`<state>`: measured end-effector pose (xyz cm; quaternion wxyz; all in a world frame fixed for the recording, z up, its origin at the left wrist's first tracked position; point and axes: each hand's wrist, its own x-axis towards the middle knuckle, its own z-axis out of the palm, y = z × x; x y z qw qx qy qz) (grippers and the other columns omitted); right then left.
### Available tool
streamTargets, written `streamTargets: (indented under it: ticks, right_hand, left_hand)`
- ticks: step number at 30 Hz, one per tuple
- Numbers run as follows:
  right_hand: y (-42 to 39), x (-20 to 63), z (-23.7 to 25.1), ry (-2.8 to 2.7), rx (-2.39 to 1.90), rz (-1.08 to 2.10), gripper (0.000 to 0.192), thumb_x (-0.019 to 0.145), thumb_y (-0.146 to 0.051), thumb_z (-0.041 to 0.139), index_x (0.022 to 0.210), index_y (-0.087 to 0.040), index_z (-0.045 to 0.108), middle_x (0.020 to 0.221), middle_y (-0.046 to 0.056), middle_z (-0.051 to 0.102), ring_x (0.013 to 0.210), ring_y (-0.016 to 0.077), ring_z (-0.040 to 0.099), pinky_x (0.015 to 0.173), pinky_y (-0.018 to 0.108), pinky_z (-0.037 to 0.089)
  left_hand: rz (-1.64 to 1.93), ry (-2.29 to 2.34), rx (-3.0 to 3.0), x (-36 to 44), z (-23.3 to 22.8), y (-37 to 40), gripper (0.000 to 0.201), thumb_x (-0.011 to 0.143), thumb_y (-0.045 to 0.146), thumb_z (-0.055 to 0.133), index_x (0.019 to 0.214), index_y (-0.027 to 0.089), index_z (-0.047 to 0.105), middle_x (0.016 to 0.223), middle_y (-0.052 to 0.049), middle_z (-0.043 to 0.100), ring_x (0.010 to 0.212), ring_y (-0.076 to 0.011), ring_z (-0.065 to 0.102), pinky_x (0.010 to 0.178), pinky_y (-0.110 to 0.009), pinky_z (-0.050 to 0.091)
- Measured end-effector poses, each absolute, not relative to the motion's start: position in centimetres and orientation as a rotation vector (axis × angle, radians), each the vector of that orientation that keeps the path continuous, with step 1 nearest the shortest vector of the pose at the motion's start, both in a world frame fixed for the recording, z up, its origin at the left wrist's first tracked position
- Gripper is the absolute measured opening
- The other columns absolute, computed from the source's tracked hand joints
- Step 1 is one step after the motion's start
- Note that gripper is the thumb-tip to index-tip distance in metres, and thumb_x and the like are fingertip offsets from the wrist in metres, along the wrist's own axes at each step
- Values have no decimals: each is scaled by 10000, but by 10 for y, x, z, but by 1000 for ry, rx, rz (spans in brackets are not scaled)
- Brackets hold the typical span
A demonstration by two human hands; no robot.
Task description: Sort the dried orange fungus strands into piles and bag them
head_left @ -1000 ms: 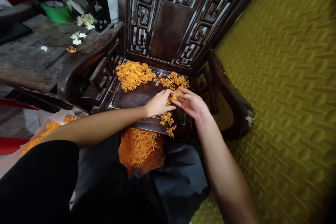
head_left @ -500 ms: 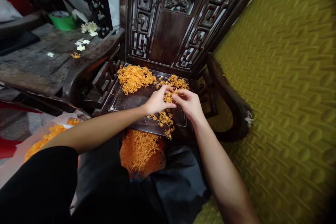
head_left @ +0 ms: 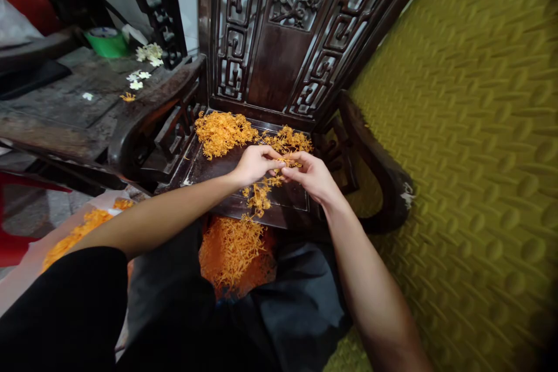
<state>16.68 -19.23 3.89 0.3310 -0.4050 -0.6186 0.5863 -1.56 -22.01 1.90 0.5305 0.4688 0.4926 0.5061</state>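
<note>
My left hand [head_left: 251, 164] and my right hand [head_left: 313, 176] meet over the seat of a dark carved wooden chair [head_left: 235, 164]. Together they pinch a string of small orange flowers [head_left: 262, 189] that hangs down from my fingers toward the seat's front edge. A heap of loose orange flowers [head_left: 223, 131] lies at the back left of the seat, and a smaller heap [head_left: 288, 139] lies just behind my hands. More orange flowers [head_left: 229, 250] fill my lap below the seat.
A dark wooden table [head_left: 65, 104] at left carries white blossoms [head_left: 148, 53] and a green tape roll [head_left: 107, 42]. A bag of orange flowers [head_left: 74, 233] lies on the floor at left. A yellow-green embossed mat [head_left: 471, 145] covers the right side. The chair's armrests [head_left: 375, 163] flank the seat.
Both hands have lifted slightly and closed together on the flower string, and its hanging end has swung left and shortened. The camera has tilted a little.
</note>
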Motion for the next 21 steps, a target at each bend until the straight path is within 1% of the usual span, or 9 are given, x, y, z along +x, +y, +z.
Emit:
streamTargets:
  ticks: [2, 6, 8, 10, 12, 13, 17, 19, 21]
  right_hand:
    - [-193, 167, 38, -1535, -1061, 1616, 505, 571, -386, 973, 920, -199, 660, 799, 16, 753, 674, 180, 736, 677, 315, 606]
    - [-189, 170, 34, -1457, -1051, 1644, 513, 505, -387, 1008, 813, -171, 659, 758, 32, 751, 644, 183, 742, 672, 324, 622]
    - [-186, 173, 32, -1435, -1042, 1650, 497, 498, -364, 1013, 816, -167, 686, 774, 29, 758, 651, 181, 742, 673, 329, 629]
    - [-185, 174, 31, -1428, -1048, 1652, 477, 523, -353, 1007, 852, -171, 713, 785, 25, 763, 654, 175, 737, 662, 325, 631]
    - [-185, 176, 31, -1434, -1052, 1663, 462, 558, -356, 995, 889, -177, 727, 783, 21, 760, 646, 172, 730, 639, 321, 629]
    - [-186, 176, 32, -1432, -1047, 1678, 459, 570, -355, 992, 902, -179, 730, 780, 18, 757, 637, 169, 724, 627, 319, 628]
    - [-187, 178, 39, -1406, -996, 1771, 429, 593, -331, 991, 897, -170, 734, 725, 3, 728, 563, 129, 676, 580, 295, 622]
    - [-186, 179, 44, -1399, -972, 1819, 397, 590, -328, 995, 830, -163, 725, 686, 0, 712, 519, 117, 654, 532, 272, 604]
    - [-184, 182, 48, -1372, -969, 1854, 392, 566, -317, 1007, 757, -158, 703, 713, 9, 723, 491, 110, 644, 493, 258, 587]
  left_hand:
    - [1224, 1144, 1075, -16, 19, -219, 133, 757, 104, 820, 808, 114, 697, 749, -26, 724, 595, -87, 623, 621, -266, 514]
    - [1137, 1024, 1021, -18, 22, -216, 158, 757, 26, 787, 781, 105, 653, 700, -21, 697, 608, -85, 634, 638, -266, 528]
    - [1061, 971, 1018, -20, 23, -215, 164, 779, 38, 780, 815, 105, 635, 717, -36, 708, 648, -113, 678, 668, -294, 557]
    - [1007, 959, 1045, -22, 24, -215, 169, 808, 83, 780, 872, 111, 627, 781, -60, 735, 698, -139, 713, 680, -315, 575]
    - [977, 965, 1087, -23, 26, -216, 184, 819, 104, 781, 905, 123, 619, 810, -66, 745, 710, -147, 721, 659, -311, 572]
    - [977, 973, 1102, -23, 26, -216, 191, 811, 92, 782, 897, 127, 615, 788, -57, 739, 685, -141, 713, 637, -299, 562]
    - [1039, 999, 1108, -19, 34, -218, 219, 756, 0, 782, 732, 122, 602, 647, -21, 680, 501, -74, 592, 507, -246, 453]
    - [1054, 1002, 1055, -17, 40, -219, 252, 734, -37, 779, 660, 118, 594, 626, -28, 670, 475, -64, 564, 477, -244, 416]
    - [1039, 1000, 967, -15, 46, -219, 278, 723, -76, 761, 626, 117, 586, 614, -39, 667, 487, -77, 585, 475, -247, 410]
